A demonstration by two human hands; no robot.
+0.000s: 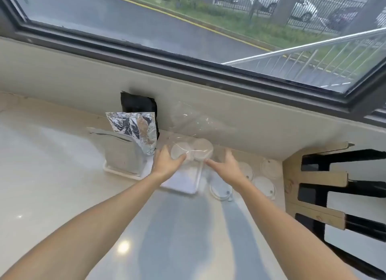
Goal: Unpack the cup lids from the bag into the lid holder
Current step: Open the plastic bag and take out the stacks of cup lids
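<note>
At the centre of the frame, a clear plastic bag (189,122) is held up against the pale wall below the window (188,28), its upper part rising crumpled and see-through toward the sill. Inside its lower end two round cup lids (191,151) are seen side by side, pale and translucent. The left hand (167,163) is closed on the bag's lower left edge, the thumb pressed against the plastic beside the left lid. The right hand (227,164) is placed at the bag's lower right, its fingers spread and its index finger touching the plastic just under the right lid; whether the bag is actually pinched by this hand cannot be told, since the picture is blurred there.

Below the hands, a white rectangular tray (183,181) is set on the light countertop (62,175). Right of the tray, three loose lids (264,185) are laid flat on the counter, one nearest the tray and two further right, with a fourth faintly visible near the wall. At the right edge of the frame, a wooden rack with dark slots (325,187) is stood on the counter; its slots appear unfilled as far as can be seen.

Left of centre, a crinkled silver foil pouch (135,129) is propped in a grey open-topped container (121,154), with a black packet (137,105) behind it against the wall.
</note>
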